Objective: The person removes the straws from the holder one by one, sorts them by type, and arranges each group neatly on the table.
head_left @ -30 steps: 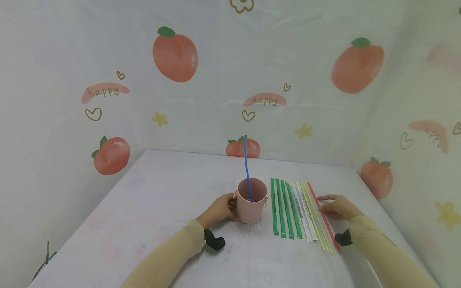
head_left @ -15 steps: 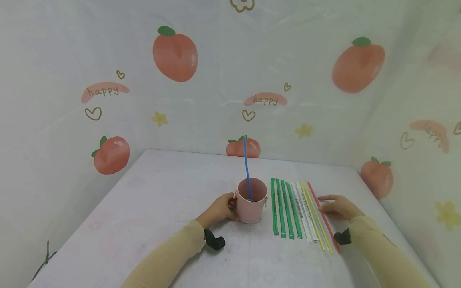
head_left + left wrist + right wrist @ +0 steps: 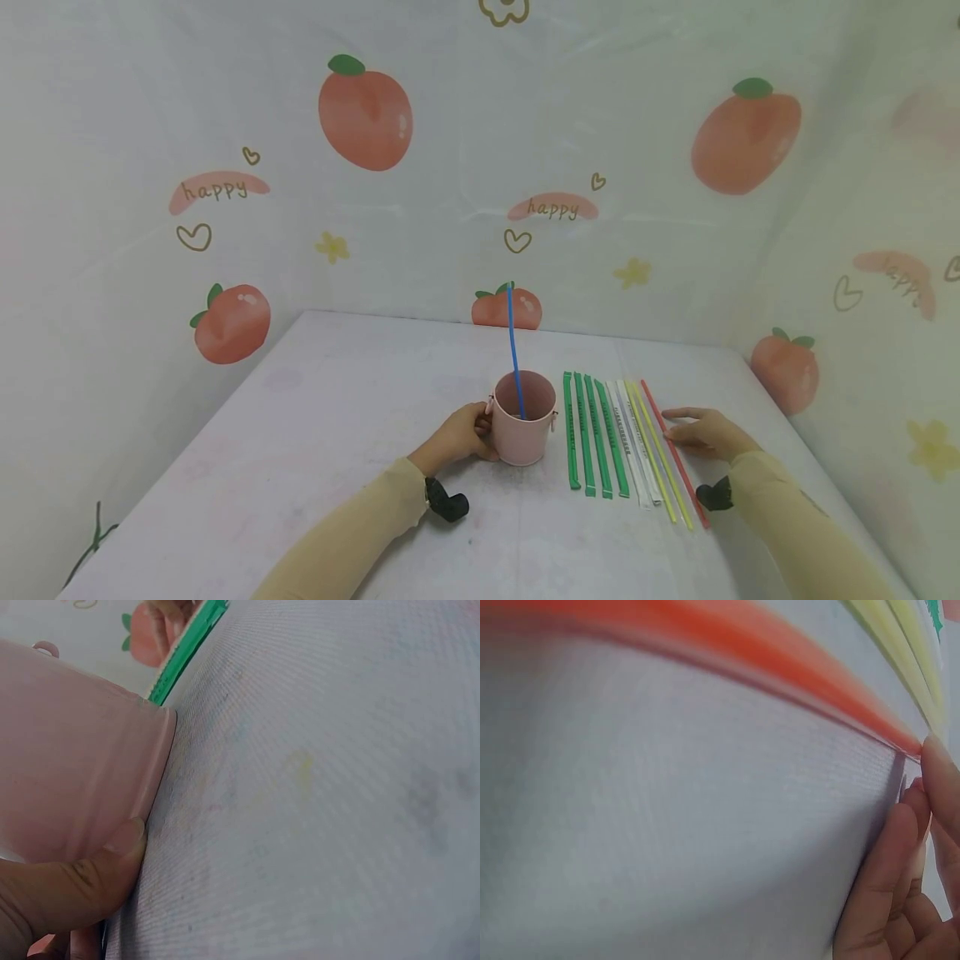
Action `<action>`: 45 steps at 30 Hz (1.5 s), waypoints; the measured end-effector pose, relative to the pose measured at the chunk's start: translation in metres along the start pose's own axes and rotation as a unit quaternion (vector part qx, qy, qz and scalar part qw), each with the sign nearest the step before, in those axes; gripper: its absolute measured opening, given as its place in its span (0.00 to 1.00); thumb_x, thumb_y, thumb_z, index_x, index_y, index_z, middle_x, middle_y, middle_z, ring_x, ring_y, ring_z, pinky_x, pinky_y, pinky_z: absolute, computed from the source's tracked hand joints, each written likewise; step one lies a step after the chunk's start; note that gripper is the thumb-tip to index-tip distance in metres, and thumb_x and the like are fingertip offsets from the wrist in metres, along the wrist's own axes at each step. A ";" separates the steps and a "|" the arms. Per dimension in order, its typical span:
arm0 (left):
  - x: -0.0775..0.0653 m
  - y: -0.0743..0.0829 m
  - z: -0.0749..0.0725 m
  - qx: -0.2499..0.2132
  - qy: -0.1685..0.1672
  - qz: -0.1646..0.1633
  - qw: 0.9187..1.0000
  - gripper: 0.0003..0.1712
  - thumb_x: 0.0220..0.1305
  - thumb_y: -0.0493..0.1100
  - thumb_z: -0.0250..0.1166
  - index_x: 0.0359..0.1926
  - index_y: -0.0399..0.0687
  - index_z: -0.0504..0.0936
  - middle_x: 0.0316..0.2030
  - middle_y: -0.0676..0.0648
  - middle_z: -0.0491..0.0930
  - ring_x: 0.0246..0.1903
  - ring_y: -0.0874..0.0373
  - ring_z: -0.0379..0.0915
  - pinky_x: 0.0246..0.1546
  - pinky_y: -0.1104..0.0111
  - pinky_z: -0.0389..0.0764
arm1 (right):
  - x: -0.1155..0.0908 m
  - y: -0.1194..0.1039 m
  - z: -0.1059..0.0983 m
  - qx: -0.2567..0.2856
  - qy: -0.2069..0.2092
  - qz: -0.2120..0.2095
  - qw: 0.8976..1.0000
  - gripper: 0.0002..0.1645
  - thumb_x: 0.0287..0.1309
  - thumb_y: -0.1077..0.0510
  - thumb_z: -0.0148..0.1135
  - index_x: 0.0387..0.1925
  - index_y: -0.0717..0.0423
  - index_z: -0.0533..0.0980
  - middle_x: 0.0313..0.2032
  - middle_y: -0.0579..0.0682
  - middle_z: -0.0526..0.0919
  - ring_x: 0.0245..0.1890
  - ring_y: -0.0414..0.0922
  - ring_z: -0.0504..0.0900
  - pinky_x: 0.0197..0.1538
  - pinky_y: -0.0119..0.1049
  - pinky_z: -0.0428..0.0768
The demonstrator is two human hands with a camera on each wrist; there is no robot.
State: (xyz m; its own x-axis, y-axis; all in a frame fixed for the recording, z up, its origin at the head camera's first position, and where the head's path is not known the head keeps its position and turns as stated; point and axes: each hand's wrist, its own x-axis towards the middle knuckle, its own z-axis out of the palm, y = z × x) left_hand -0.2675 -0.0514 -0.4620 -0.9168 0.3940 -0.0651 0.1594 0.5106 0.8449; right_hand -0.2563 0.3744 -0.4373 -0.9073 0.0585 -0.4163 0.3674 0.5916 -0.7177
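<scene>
A small pink bucket [image 3: 521,437] stands upright on the table, and a blue straw [image 3: 513,333] leans inside it, rising well above the rim. My left hand [image 3: 459,432] holds the bucket by its left side, the thumb [image 3: 82,889] low against its wall; the other fingers are mostly hidden. To the bucket's right lie several green wrapped straws [image 3: 598,442], white wrapped straws [image 3: 633,467], two yellow straws [image 3: 667,467] and a red straw [image 3: 684,475]. My right hand [image 3: 705,432] rests beside the red straw, a fingertip [image 3: 939,776] touching it; no finger is plainly curled round it.
The white table [image 3: 360,375] meets a fruit-printed sheet [image 3: 435,217] at the back, and the sheet continues on both sides. A dark green cord or twig-like thing [image 3: 96,542] shows at the lower left edge. Black wrist devices [image 3: 447,502] sit on both sleeves.
</scene>
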 end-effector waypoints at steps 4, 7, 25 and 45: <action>-0.001 0.001 0.000 -0.002 0.000 -0.005 1.000 0.35 0.37 0.28 0.79 0.50 0.39 0.76 0.48 0.42 0.78 0.52 0.46 0.76 0.56 0.58 0.79 | -0.002 0.000 -0.001 0.031 -0.015 -0.018 0.999 0.44 0.54 0.56 0.70 0.67 0.69 0.61 0.46 0.54 0.81 0.37 0.40 0.77 0.40 0.28 0.81; -0.001 0.001 0.000 -0.004 -0.001 -0.007 1.000 0.34 0.37 0.29 0.79 0.50 0.39 0.77 0.49 0.42 0.78 0.52 0.46 0.76 0.56 0.57 0.79 | -0.003 0.000 -0.002 0.044 -0.022 -0.024 0.999 0.45 0.54 0.57 0.70 0.67 0.70 0.60 0.44 0.52 0.81 0.36 0.39 0.77 0.39 0.28 0.81; -0.002 0.001 0.002 -0.002 0.001 -0.010 1.000 0.35 0.36 0.29 0.79 0.50 0.39 0.77 0.48 0.42 0.78 0.52 0.46 0.76 0.56 0.57 0.79 | -0.005 -0.009 -0.001 -0.010 -0.030 -0.005 0.999 0.43 0.57 0.54 0.68 0.67 0.68 0.61 0.55 0.64 0.76 0.41 0.44 0.77 0.45 0.33 0.82; 0.000 0.000 0.000 -0.007 -0.008 0.003 1.000 0.33 0.37 0.28 0.79 0.48 0.40 0.77 0.48 0.43 0.78 0.52 0.47 0.76 0.56 0.58 0.79 | -0.013 -0.141 0.015 0.129 -0.068 -0.227 0.963 0.39 0.69 0.56 0.54 0.72 0.67 0.49 0.68 0.71 0.59 0.63 0.52 0.69 0.66 0.39 0.72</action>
State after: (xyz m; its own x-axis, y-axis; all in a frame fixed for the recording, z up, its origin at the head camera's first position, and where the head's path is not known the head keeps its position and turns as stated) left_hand -0.2680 -0.0515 -0.4621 -0.9100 0.4090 -0.0681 0.1595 0.4969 0.8531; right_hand -0.2934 0.2780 -0.3389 -0.9578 -0.2751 -0.0833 -0.0068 0.3113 -0.9503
